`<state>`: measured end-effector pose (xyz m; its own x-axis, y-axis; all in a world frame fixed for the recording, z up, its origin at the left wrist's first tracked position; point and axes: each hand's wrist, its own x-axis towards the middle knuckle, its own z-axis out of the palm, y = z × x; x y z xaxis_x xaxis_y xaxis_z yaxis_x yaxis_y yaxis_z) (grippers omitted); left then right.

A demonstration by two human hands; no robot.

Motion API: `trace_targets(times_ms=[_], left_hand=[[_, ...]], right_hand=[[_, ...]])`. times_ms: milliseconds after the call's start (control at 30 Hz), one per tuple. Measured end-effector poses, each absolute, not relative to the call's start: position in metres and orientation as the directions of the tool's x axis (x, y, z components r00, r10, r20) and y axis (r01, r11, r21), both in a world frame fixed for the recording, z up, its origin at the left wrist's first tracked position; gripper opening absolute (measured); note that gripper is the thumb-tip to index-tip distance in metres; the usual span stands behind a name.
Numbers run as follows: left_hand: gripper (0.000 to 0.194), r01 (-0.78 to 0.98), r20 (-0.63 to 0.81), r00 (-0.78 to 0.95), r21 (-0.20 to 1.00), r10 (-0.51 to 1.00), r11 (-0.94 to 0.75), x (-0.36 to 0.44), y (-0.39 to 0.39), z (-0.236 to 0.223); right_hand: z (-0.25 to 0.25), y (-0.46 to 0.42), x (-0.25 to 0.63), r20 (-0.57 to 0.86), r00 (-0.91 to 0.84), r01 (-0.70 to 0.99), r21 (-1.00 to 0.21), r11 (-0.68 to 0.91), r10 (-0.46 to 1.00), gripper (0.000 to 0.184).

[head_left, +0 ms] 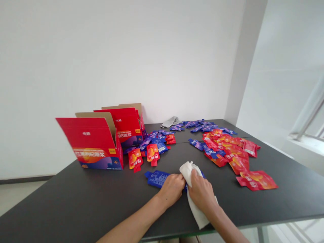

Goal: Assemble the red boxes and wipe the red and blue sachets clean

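My left hand [173, 188] is closed near the front of the table, its fingers on a blue pouch, most of which is covered by the hands and cloth. Blue bits of this pouch show between my hands and beyond the cloth. My right hand [201, 190] grips a white cloth [198, 211] and presses it over the pouch. Part of the cloth hangs toward the table's front edge. Just left of my left hand, a blue pouch with pale print [157, 179] lies flat; whether it is separate from the covered one I cannot tell.
Red open boxes [93, 145] stand at the left on the dark table [101, 199]. Red and blue pouches [153, 153] lie beside them. More red pouches [235, 152] spread at the right, with blue pouches [202, 126] and a grey cloth [170, 121] at the back by the wall.
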<state>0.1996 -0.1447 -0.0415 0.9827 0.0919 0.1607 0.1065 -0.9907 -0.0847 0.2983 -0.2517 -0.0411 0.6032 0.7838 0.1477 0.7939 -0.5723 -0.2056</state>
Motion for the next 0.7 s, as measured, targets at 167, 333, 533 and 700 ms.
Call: trace_targets(times_ms=[167,333,533,700], left_hand=[[0.016,0.173,0.172,0.973,-0.109,0.153,-0.979,0.197,-0.146,-0.038],[0.014,0.439,0.285,0.866,-0.041,0.411,-0.897,0.185,-0.122,-0.013],[0.027,0.638,0.491,0.642,0.083,0.589,-0.765,0.17,-0.077,0.039],[0.033,0.661,0.488,0.619,0.099,0.615,-0.744,0.162,-0.055,0.058]], right_hand=[[-0.04,-0.254,0.325,0.102,0.786,0.615,-0.224,-0.756,0.61,0.023],[-0.047,-0.261,0.358,0.024,0.851,0.502,-0.33,-0.8,0.524,0.029],[-0.058,-0.262,0.363,0.03,0.84,0.508,-0.389,-0.768,0.541,0.039],[-0.055,-0.263,0.364,0.011,0.836,0.508,-0.393,-0.767,0.548,0.039]])
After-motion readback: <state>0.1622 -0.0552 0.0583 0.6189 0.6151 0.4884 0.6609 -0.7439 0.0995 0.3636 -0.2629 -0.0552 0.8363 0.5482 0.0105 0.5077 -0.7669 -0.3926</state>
